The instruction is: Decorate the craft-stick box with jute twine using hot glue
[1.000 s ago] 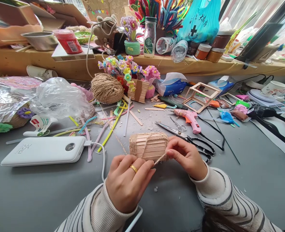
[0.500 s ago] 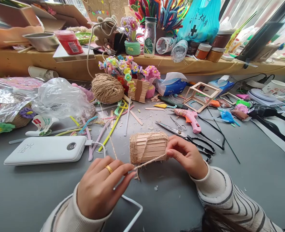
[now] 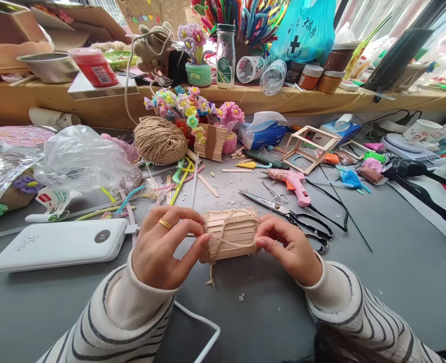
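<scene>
A small cylinder of wooden craft sticks (image 3: 232, 234) lies on its side on the grey table, with jute twine wound around both its ends. A loose strand crosses the sticks between my hands. My left hand (image 3: 166, 247), a gold ring on one finger, pinches the twine (image 3: 208, 247) at the cylinder's left end. At the right end, my right hand (image 3: 285, 247) has thumb and forefinger closed on the cylinder's edge, where the strand arrives. A short frayed twine tail hangs below the left end.
A white power bank (image 3: 58, 244) with a cable lies left. Scissors (image 3: 283, 206) and a pink glue gun (image 3: 291, 185) lie beyond my right hand. Behind are a twine ball (image 3: 160, 140), a wooden stick frame (image 3: 310, 148), pipe-cleaner flowers and a crowded ledge.
My left hand has moved up and forward to the cylinder's left end, bringing the strand across the sticks. My right hand stays at the right end. The view has shifted slightly.
</scene>
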Motion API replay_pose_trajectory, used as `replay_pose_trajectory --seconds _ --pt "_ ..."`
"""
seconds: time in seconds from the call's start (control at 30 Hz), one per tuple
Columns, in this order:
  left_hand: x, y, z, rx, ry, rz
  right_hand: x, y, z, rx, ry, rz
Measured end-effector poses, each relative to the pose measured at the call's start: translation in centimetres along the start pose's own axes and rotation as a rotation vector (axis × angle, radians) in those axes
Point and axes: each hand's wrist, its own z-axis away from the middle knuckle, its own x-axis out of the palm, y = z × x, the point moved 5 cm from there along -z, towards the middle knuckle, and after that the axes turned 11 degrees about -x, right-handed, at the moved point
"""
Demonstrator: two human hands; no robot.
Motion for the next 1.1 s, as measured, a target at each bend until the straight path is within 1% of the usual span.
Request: replay_pose_trajectory --seconds 0.07,0.2,0.23,0.4,0.53,0.63,0.77,0.93,1.1 --pt "0.1 0.4 0.2 0.01 0.009 0.039 0.1 0.0 0.1 0.01 0.007 0.012" --pt "-0.4 0.9 0.5 0.026 0.119 0.086 0.3 0.1 0.1 0.017 0.007 0.032" --pt "-0.4 1.0 0.5 0.029 0.13 0.092 0.3 0.1 0.1 0.016 0.01 0.032" --pt "0.0 1.2 1.2 0.01 0.114 0.087 0.5 0.5 0.3 0.022 0.049 0.018" --pt "0.4 2.3 1.5 0.057 0.104 0.034 0.6 0.9 0.4 0.042 0.118 0.035" --pt "1.1 2.9 1.4 0.082 0.084 0.035 0.7 1.0 0.4 0.047 0.172 0.048" --pt "1.7 2.7 1.4 0.077 0.072 0.089 0.8 1.1 0.4 0.034 0.223 0.034" --pt "1.9 2.1 1.6 0.04 0.077 0.143 0.7 1.2 0.4 0.014 0.267 0.043" --pt "1.9 1.6 1.4 -0.032 0.11 0.223 0.8 1.3 0.2 0.008 0.259 0.005"
